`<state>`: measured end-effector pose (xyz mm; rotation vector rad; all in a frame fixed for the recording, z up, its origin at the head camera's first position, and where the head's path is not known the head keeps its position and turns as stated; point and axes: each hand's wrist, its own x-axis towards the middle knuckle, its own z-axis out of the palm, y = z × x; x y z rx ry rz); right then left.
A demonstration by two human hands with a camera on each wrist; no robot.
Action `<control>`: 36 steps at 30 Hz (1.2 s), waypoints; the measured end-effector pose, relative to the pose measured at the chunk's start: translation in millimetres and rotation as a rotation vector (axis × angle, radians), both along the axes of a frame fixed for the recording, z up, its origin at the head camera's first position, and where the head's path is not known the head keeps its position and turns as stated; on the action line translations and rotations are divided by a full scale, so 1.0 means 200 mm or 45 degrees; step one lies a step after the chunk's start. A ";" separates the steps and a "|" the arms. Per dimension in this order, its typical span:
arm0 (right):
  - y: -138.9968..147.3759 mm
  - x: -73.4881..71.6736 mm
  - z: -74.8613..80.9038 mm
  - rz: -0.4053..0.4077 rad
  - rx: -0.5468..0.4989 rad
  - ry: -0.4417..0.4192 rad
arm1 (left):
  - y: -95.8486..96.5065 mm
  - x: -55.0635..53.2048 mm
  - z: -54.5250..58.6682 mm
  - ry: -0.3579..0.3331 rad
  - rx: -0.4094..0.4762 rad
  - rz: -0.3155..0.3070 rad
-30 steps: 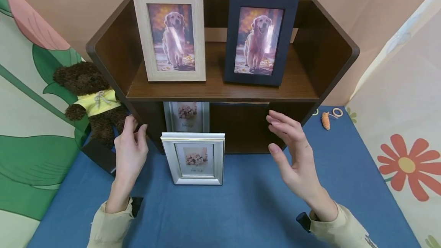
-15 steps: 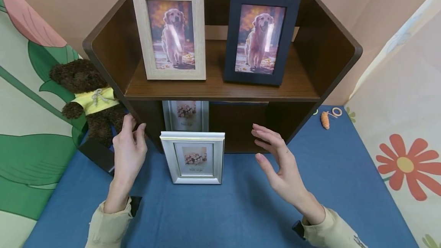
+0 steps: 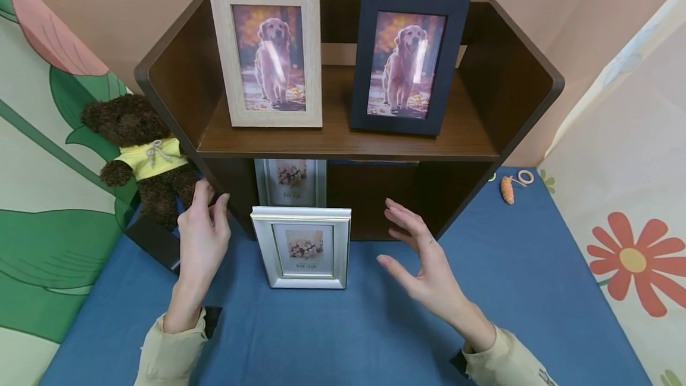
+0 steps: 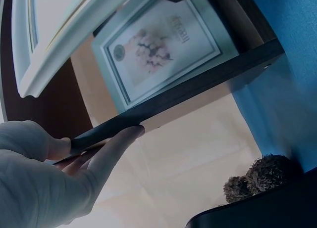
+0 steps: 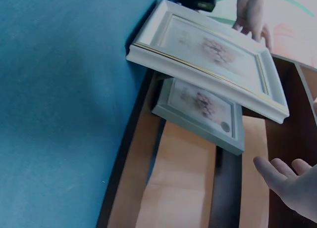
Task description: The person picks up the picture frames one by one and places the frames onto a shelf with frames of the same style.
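My left hand (image 3: pixel 205 237) grips the front edge of the left side panel of a dark brown wooden shelf (image 3: pixel 343 143), thumb on one face and fingers on the other in the left wrist view. My right hand (image 3: pixel 423 267), fingers spread and holding nothing, hovers in front of the lower compartment, to the right of a silver-white picture frame (image 3: pixel 302 249). That picture frame stands on the blue cloth before the shelf, leaning back a little. Behind it, a grey-green picture frame (image 3: pixel 292 179) stands inside the lower compartment, partly hidden.
On the upper shelf stand a cream picture frame (image 3: pixel 276 118) and a dark blue picture frame (image 3: pixel 393 124). A brown teddy bear (image 3: pixel 155 159) sits left of the shelf beside a black box (image 3: pixel 154 246). A small orange toy (image 3: pixel 507 189) lies on the right.
My right hand has moved left and slightly down, closer to the silver-white picture frame. The left hand has kept its grip on the shelf panel.
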<state>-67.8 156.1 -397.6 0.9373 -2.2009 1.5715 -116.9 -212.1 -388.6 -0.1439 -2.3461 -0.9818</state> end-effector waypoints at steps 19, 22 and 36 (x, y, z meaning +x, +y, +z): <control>-0.06 -0.03 -0.17 0.125 0.189 -0.189 | 0.00 0.00 -0.01 0.006 -0.002 -0.009; -0.07 -0.03 -0.19 0.143 0.194 -0.215 | 0.00 0.00 0.00 0.003 0.000 0.001; -0.13 -0.06 -0.21 0.214 0.205 -0.282 | 0.00 0.00 0.00 0.017 -0.004 0.005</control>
